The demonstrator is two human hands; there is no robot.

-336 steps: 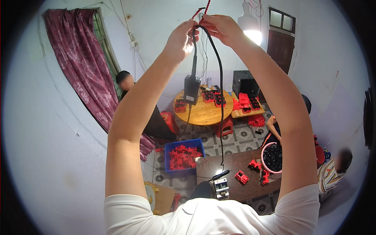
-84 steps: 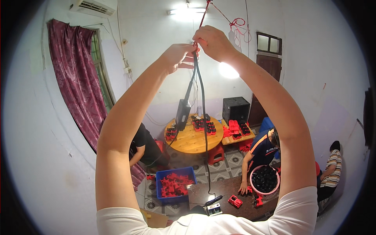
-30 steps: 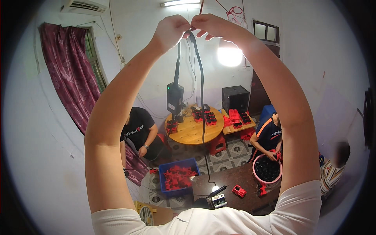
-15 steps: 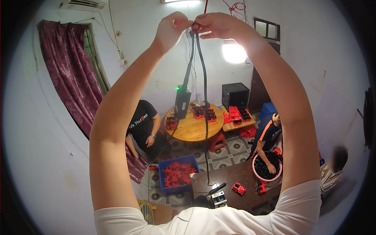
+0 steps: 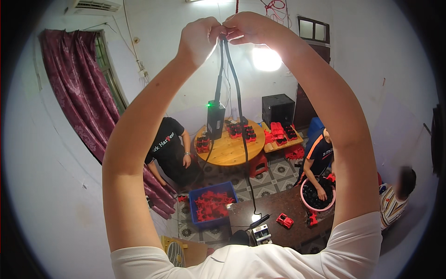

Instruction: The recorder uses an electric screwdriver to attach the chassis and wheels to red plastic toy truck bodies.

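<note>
Both my arms reach up overhead, and the fingertips meet around the top bend of a black cable (image 5: pixel 239 88). My left hand (image 5: pixel 200 39) pinches it from the left; my right hand (image 5: pixel 253 29) grips it from the right. A red cord (image 5: pixel 237 6) comes down from above behind my right fingers; how it joins the cable is hidden. From one side of the bend hangs a black power adapter (image 5: pixel 216 122) with a green light. The other side runs down toward a small white-and-black device (image 5: pixel 261 235) on the dark table (image 5: pixel 267 207).
A round wooden table (image 5: pixel 227 157) holds red-and-black toy vehicles. Red parts fill a blue crate (image 5: pixel 192 216). A red toy car (image 5: pixel 285 220) lies on the dark table. One person (image 5: pixel 169 146) sits left; another reaches into a pink basin (image 5: pixel 304 204); a third, in stripes (image 5: pixel 394 207), is far right.
My hands have shifted slightly left, the fingertips now closer together around the cable. The adapter and cable still hang from them. The person on the left has moved a hand slightly right.
</note>
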